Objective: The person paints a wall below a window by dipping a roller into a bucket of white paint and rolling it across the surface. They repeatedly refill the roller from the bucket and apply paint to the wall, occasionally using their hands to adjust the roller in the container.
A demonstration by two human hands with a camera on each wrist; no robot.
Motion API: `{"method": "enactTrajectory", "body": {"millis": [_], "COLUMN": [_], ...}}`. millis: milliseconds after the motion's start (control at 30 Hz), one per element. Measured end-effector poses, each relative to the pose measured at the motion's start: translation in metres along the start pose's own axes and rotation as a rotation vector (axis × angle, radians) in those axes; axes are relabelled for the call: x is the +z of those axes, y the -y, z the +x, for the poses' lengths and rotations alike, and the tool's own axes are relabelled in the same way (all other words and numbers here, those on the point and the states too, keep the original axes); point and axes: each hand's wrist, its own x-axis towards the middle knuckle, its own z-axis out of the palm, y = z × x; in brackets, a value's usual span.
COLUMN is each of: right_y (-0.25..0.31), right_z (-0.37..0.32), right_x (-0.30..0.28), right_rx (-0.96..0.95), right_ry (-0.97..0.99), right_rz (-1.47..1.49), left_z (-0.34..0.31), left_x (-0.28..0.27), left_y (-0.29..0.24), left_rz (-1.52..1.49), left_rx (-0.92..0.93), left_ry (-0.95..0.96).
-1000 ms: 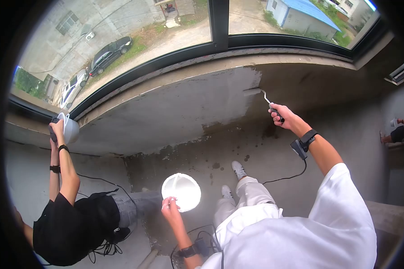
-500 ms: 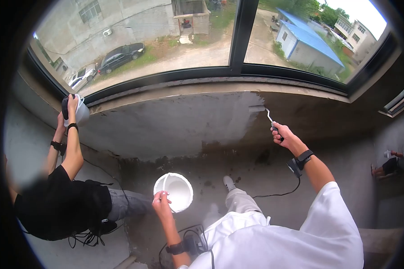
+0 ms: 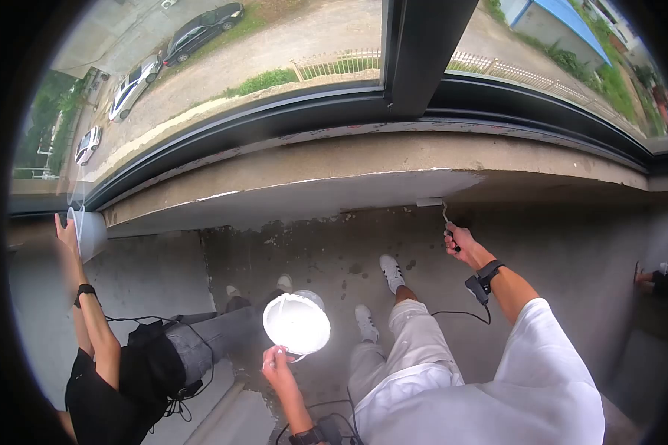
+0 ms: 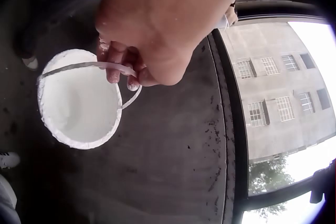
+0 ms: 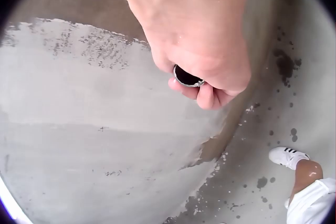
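My left hand (image 3: 279, 368) grips the thin bail of a white bucket (image 3: 266, 320), its fingers curled round the handle (image 4: 79, 66) in the left wrist view. White liquid that looks like paint lies inside, and white smears coat the rim and my fingertips. My right hand (image 3: 464, 245) holds a paint roller (image 3: 429, 202) by its dark grip. The roller's sleeve overlaps the low wall (image 3: 274, 205) under the window, at the right end of a pale coated area. In the right wrist view only the handle's hollow end (image 5: 188, 77) shows; the roller head is hidden.
At left a person in a black shirt (image 3: 104, 389) holds another white bucket (image 3: 91, 234) by the window corner. A stone sill (image 3: 274, 174) and dark window frame (image 3: 274, 115) run above the wall. Dark spots mark the floor (image 3: 334, 259). Cables hang from my wrist devices.
The head view has tilted more steeply downward, so the wall looks narrower. My right hand and the roller have moved down the wall. My left hand still holds the bucket.
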Motion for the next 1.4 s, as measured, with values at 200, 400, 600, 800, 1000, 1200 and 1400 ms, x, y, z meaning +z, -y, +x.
{"method": "enactTrajectory", "body": {"millis": [200, 400, 600, 800, 1000, 1200, 1400], "right_y": [-0.004, -0.002, -0.001, -0.001, -0.026, -0.061, -0.060], "right_z": [0.014, -0.030, -0.121, -0.223, -0.301, -0.346, -0.361], "right_x": [-0.002, -0.009, -0.014, -0.013, -0.007, 0.017, 0.060], "right_rx": [0.033, -0.038, -0.168, -0.300, -0.498, -0.719, -0.827], "right_ry": [0.002, 0.067, 0.149, 0.237, 0.229, 0.090, 0.135], "right_rz": [0.073, 0.041, 0.028, 0.004, -0.074, -0.333, -0.399], "left_z": [-0.006, -0.024, -0.048, -0.070, -0.077, -0.088, -0.103], "left_x": [0.012, -0.004, -0.053, -0.111, -0.159, -0.187, -0.199], "left_y": [-0.008, -0.007, 0.034, 0.045, 0.069, 0.078, 0.067], "left_rz": [0.020, -0.052, -0.078, -0.205, -0.270, -0.309, -0.356], "left_rx": [-0.088, -0.014, 0.131, 0.153, 0.197, 0.224, 0.197], "left_ry": [0.001, 0.098, 0.124, 0.101, 0.106, 0.069, 0.017]}}
